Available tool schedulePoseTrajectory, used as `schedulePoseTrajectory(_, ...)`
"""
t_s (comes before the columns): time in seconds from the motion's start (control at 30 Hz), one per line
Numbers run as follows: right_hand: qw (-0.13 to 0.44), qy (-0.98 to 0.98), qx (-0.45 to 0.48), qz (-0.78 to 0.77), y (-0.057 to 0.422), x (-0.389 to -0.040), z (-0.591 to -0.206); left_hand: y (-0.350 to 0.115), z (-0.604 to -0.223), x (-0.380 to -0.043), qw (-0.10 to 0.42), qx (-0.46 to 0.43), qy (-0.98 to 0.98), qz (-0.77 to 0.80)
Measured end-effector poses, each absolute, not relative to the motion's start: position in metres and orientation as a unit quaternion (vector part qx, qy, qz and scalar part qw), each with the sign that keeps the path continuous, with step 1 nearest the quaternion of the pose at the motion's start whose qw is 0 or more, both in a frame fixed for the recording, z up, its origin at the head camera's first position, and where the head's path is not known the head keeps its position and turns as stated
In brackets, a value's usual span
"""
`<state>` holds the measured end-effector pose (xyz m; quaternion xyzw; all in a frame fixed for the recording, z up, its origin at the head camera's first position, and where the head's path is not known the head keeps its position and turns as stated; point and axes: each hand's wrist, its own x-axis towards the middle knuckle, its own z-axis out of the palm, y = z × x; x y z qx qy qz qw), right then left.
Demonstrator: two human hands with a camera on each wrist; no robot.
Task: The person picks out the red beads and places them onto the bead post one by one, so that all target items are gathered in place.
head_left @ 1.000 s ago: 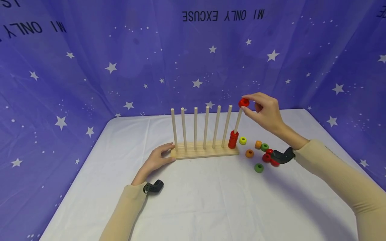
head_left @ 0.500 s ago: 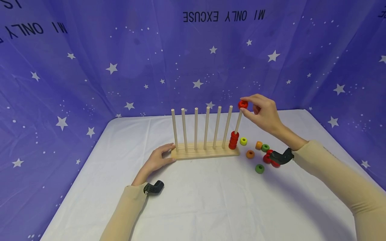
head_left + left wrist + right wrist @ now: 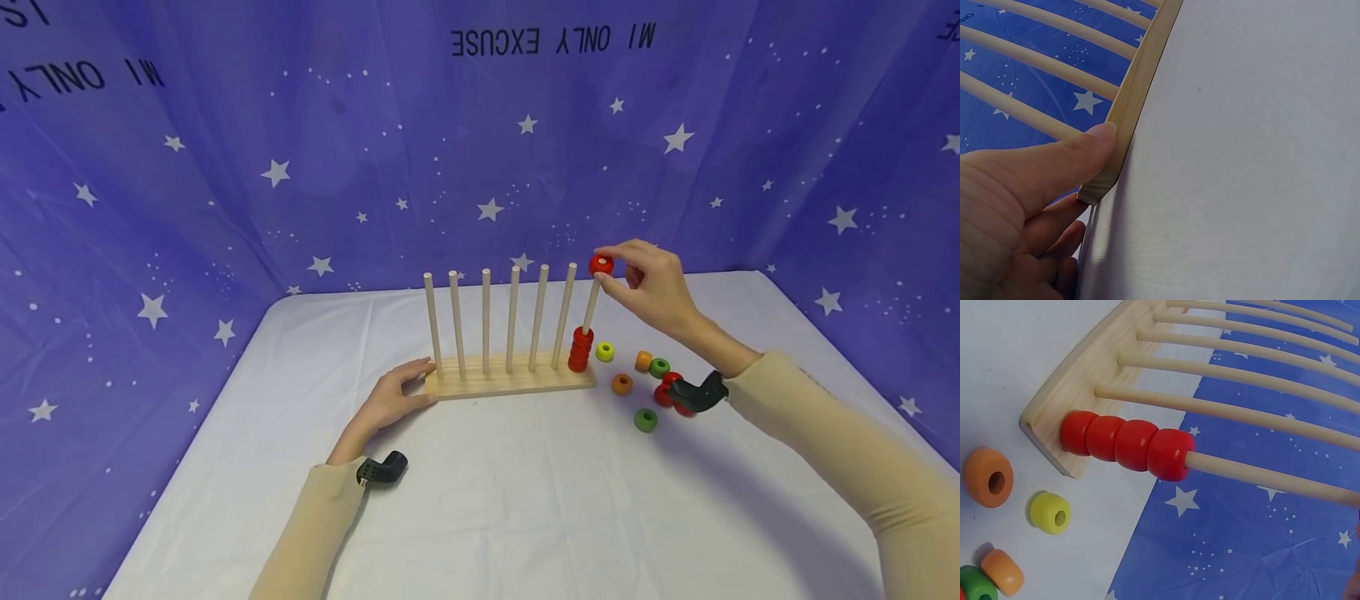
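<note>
A wooden base (image 3: 495,383) carries a row of upright pegs. Several red beads (image 3: 580,350) are stacked at the foot of its rightmost peg (image 3: 592,307). At the top of that peg, my right hand (image 3: 651,283) pinches another red bead (image 3: 601,265) between thumb and fingers; the peg's tip shows in the bead's hole. In the right wrist view the stacked red beads (image 3: 1129,447) lie against the base, and only a sliver of the hand appears at the edge. My left hand (image 3: 392,395) grips the base's left end, its thumb (image 3: 1094,140) along the front edge in the left wrist view.
On the white table (image 3: 480,500), right of the base, lie a yellow bead (image 3: 604,352), orange beads (image 3: 622,384), green beads (image 3: 646,420) and red beads (image 3: 664,394), some partly hidden by the right wrist camera (image 3: 699,392). A starry blue curtain (image 3: 420,150) hangs behind.
My right hand has brought the red bead slightly left and down, from tilted at the peg's tip to seated over it. The left hand keeps its grip on the base.
</note>
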<state>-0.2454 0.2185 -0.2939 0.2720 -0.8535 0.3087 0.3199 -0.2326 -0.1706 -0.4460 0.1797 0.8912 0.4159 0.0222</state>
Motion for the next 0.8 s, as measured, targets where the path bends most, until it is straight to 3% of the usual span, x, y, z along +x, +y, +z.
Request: schedulePoseTrajectory(0.8, 0.288, -0.867, 0.268, 0.307, 0.221, -0.248, -0.315, -0.17, -0.448, -0.232, 0.015, 0.184, 0.891, 0.414)
